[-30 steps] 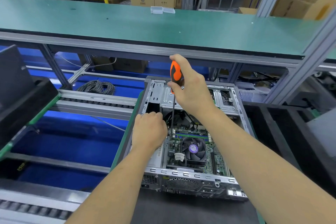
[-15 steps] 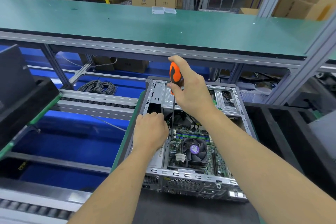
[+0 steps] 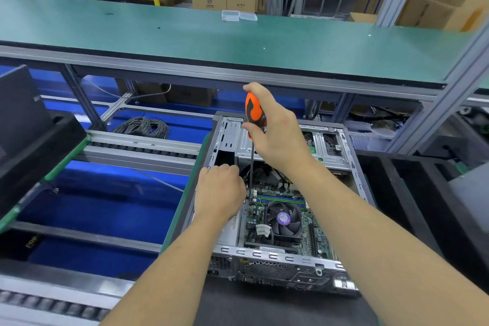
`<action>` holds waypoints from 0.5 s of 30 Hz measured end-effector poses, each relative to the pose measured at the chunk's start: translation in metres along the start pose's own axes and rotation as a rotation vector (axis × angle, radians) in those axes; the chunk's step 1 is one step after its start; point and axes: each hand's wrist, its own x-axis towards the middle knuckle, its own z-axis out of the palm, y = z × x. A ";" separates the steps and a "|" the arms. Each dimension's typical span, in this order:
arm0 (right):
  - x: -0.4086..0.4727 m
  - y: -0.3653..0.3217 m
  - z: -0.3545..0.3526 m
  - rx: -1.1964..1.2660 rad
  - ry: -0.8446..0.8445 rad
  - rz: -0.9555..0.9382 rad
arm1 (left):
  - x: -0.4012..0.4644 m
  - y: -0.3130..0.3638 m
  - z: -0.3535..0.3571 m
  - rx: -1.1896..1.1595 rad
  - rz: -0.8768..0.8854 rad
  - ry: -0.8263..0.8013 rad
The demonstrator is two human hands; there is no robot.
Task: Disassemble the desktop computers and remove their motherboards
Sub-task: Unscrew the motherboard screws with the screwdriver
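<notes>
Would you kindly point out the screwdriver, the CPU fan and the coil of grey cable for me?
screwdriver (image 3: 252, 108): head view, on the orange handle above the right hand's fingers.
CPU fan (image 3: 283, 218): head view, on the purple hub label.
coil of grey cable (image 3: 144, 127): head view, on the middle of the bundle.

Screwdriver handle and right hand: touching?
Touching. The head view shows the right hand wrapped round the orange screwdriver handle, fingers and thumb curled on it, shaft pointing down into the open computer case.
</notes>
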 end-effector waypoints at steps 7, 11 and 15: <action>0.001 -0.001 0.000 -0.004 -0.002 -0.002 | 0.000 0.000 0.000 0.001 0.006 -0.005; 0.002 -0.001 0.000 -0.009 -0.006 -0.005 | 0.000 0.000 -0.001 0.002 0.002 -0.010; 0.002 -0.001 0.001 -0.015 -0.009 -0.008 | 0.001 0.001 -0.001 0.003 0.001 -0.013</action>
